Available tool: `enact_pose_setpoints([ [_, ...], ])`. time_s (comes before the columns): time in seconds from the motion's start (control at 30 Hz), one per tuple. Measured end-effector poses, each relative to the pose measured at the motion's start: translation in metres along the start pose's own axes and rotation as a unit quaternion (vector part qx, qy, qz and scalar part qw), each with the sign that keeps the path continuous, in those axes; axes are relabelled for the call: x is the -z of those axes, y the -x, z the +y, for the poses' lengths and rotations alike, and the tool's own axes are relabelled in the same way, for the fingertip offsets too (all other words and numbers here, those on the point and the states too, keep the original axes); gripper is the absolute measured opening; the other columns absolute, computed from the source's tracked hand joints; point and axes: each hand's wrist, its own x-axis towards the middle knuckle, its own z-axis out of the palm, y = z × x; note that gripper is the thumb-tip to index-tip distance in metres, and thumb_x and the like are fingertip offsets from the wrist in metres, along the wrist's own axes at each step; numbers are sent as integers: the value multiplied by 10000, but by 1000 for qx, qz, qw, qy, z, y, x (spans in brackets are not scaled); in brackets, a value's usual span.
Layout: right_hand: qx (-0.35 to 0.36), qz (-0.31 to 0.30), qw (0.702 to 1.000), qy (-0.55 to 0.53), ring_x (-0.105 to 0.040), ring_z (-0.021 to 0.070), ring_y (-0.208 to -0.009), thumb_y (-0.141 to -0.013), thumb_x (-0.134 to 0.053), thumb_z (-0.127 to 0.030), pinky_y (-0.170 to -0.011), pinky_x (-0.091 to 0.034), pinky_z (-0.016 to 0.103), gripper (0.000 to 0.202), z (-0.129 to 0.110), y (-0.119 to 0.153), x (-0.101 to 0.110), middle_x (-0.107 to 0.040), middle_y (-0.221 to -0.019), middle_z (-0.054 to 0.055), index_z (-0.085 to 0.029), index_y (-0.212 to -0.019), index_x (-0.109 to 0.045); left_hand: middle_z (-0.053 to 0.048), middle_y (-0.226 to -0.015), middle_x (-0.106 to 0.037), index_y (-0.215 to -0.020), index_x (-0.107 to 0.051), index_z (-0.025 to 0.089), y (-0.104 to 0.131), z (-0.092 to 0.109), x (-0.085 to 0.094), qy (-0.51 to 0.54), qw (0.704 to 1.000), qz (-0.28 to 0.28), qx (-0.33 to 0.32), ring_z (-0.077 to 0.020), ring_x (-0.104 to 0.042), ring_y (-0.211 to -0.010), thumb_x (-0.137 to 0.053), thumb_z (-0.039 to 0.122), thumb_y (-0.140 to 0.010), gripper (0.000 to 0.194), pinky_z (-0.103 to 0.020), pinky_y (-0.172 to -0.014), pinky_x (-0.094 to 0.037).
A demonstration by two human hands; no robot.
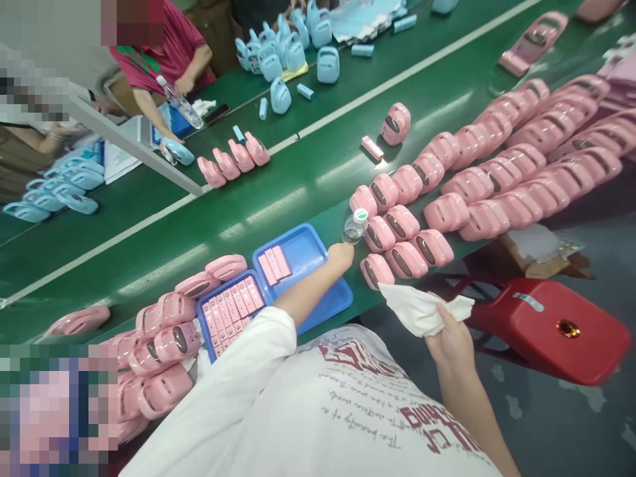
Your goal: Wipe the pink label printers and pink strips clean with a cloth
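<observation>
My left hand (342, 254) reaches over the bench, closed at the lower part of a small clear bottle (353, 228) with a white and green cap. Some of its fingers are hidden from me. Just right of the bottle stand rows of glossy pink plastic housings (407, 259), several with dark oval panels. In my right hand (450, 334) a white cloth (415, 310) is pinched, hanging near the bench's front edge. Below my left forearm lies a blue tray (325, 301) with a few pink strip-shaped pieces (275, 264) at its left end.
Another blue tray (201, 318) holds many pink pieces, beside piled pink housings (163, 391). A red stool (561, 331) stands at right. Across the green conveyor (318, 159), a co-worker (181, 46) handles a light blue housing (177, 152). A metal post (134, 146) rises at left.
</observation>
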Motion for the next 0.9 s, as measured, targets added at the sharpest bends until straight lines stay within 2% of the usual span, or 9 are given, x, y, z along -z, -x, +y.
enact_pose_setpoints([
  [0.13,-12,-33,999,-24,-617,200,-1059,-708,-682,-394,-1018,-439,447,367,0,-2,0,-682,-1081,46,-220,-1031,-652,-112,-963,-674,-974,-638,103,44,-47,13,153,987,50,2,-235,-635,-942,-615,450,-810,384,-334,-783,-510],
  [0.27,-37,-79,996,-12,-572,220,-1161,-766,-612,-392,-1045,-403,484,327,-8,-3,-22,-667,-1139,78,-207,-1031,-656,-72,-972,-679,-1164,-549,130,111,-79,13,328,937,108,-49,-130,-647,-816,-329,518,-919,508,-214,-656,-491],
  [0.33,-41,-120,992,3,-546,235,-1202,-771,-600,-381,-1044,-409,485,324,-12,1,-44,-654,-1172,93,-190,-1026,-664,-57,-819,-670,-1098,-578,114,144,-83,10,496,855,125,-81,-117,-621,-665,-371,612,-865,588,-212,-576,-467],
  [0.43,-38,-170,985,14,-557,239,-1191,-751,-626,-359,-1039,-428,460,305,-18,15,-84,-652,-1182,77,-189,-998,-676,-34,-619,-617,-922,-642,86,183,-80,8,708,689,109,-110,-114,-556,-512,-535,684,-744,634,-232,-507,-426],
  [0.5,-16,-208,978,15,-568,234,-1175,-738,-649,-351,-1032,-444,435,292,-21,28,-112,-665,-1150,65,-192,-982,-679,-36,-617,-622,-934,-649,77,200,-78,8,762,630,91,-116,-106,-541,-473,-540,670,-759,628,-235,-482,-412],
  [0.6,25,-283,959,11,-573,229,-1168,-738,-673,-358,-1014,-464,413,324,-23,51,-147,-670,-1133,58,-195,-1018,-673,-23,-618,-626,-982,-613,97,217,-78,8,802,569,59,-175,-97,-514,-409,-521,700,-757,649,-227,-417,-383],
  [0.7,67,-334,940,12,-581,222,-1154,-748,-685,-377,-1014,-463,399,355,-23,74,-169,-675,-1112,50,-198,-1054,-668,-10,-611,-637,-900,-548,145,227,-80,5,803,541,56,-244,-96,-515,-383,-609,663,-720,551,-205,-375,-369],
  [0.8,125,-383,914,50,-598,231,-1126,-780,-661,-431,-996,-475,397,366,-21,95,-180,-694,-1040,55,-197,-1061,-674,-19,-659,-664,-892,-510,161,233,-82,0,800,544,66,-243,-100,-552,-414,-651,549,-755,435,-198,-398,-408],
  [0.9,208,-478,841,142,-608,229,-1112,-871,-546,-453,-973,-494,404,359,-21,109,-185,-690,-1082,56,-228,-1128,-657,-31,-703,-667,-927,-543,150,237,-82,-3,799,563,61,-202,-107,-567,-438,-628,586,-753,477,-209,-401,-428],
])
